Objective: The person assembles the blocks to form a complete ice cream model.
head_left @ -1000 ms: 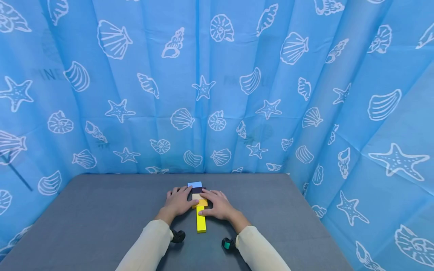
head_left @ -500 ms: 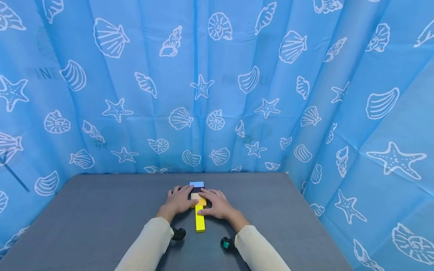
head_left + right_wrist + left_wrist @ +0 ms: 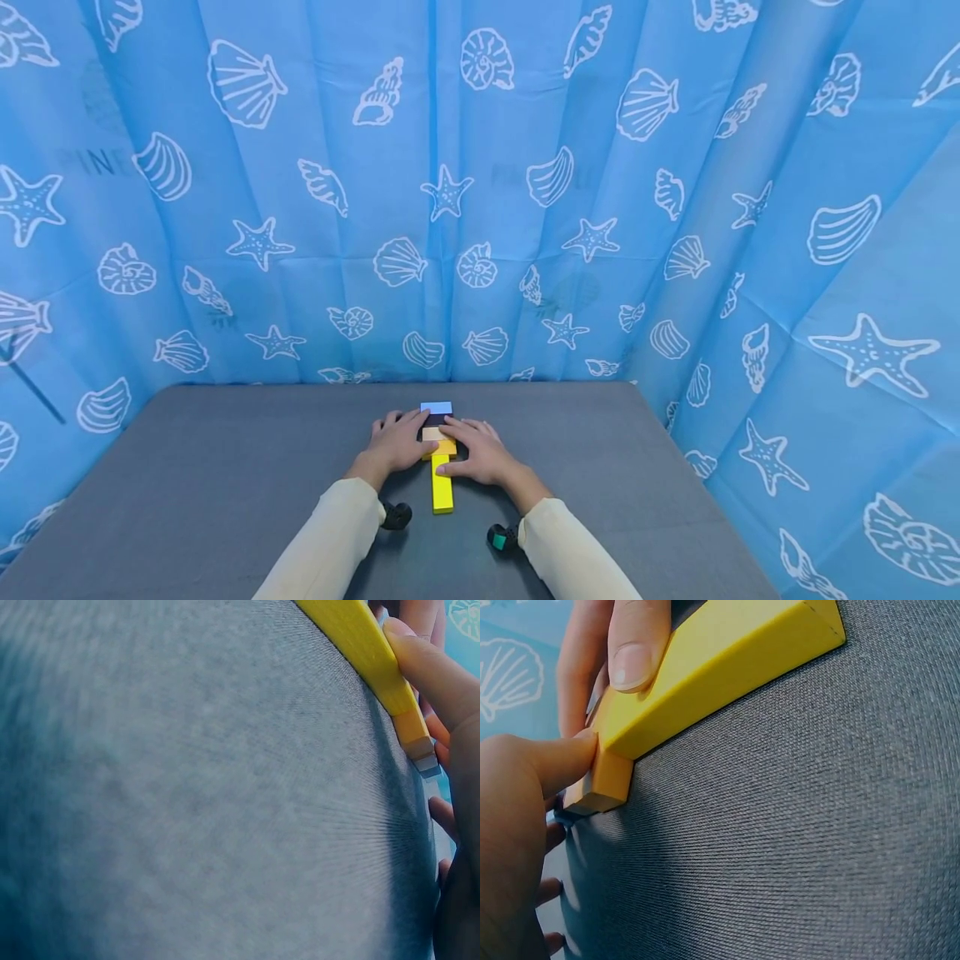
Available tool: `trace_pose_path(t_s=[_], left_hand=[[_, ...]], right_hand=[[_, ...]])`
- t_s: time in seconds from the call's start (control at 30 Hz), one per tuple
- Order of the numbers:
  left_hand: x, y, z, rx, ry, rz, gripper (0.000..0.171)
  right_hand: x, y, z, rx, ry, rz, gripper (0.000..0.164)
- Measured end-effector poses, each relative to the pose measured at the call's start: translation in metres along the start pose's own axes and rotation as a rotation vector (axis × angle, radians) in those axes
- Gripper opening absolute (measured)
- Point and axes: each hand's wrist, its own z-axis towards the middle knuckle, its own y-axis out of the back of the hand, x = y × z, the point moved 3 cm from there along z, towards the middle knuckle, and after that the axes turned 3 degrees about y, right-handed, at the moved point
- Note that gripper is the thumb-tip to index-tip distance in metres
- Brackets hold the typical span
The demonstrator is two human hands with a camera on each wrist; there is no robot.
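A long yellow block (image 3: 442, 493) lies on the grey table, its far end against an orange block (image 3: 447, 447). Beyond that, in a row, come a cream block (image 3: 432, 434), a dark block (image 3: 439, 420) and a light blue block (image 3: 436, 407). My left hand (image 3: 392, 447) flanks the row with fingers spread, its thumb touching the orange block and its index finger at the dark one. On the other side, my right hand (image 3: 482, 454) rests its thumb on the yellow block, while its index fingertip reaches the cream block. The hands partly cover the blocks' sides.
Grey cloth covers the table (image 3: 225, 483). Behind it and to the right hangs a blue curtain (image 3: 510, 317) with white sea shells. Black wrist-worn devices, one on the left (image 3: 396, 517) and one on the right (image 3: 502, 537), sit close above the table.
The light blue and dark blocks have shifted slightly right, more in line with the row. Both hands keep nearly the same place; the head view has turned a little.
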Motion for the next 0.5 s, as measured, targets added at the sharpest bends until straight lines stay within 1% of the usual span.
trace_pose_path(t_s=[0.2, 0.37, 0.5], left_hand=[[0.0009, 0.0009, -0.0004, -0.007, 0.002, -0.001, 0.070], [0.0010, 0.0020, -0.0034, -0.020, -0.013, -0.045, 0.071], [0.0031, 0.0045, -0.0054, -0.044, -0.027, -0.079, 0.071]], right_hand=[[-0.0002, -0.0006, 0.0016, -0.011, 0.014, 0.002, 0.072], [-0.0024, -0.0002, -0.0013, -0.025, 0.020, -0.005, 0.073], [-0.0051, 0.0011, -0.0038, -0.047, 0.024, 0.016, 0.074]])
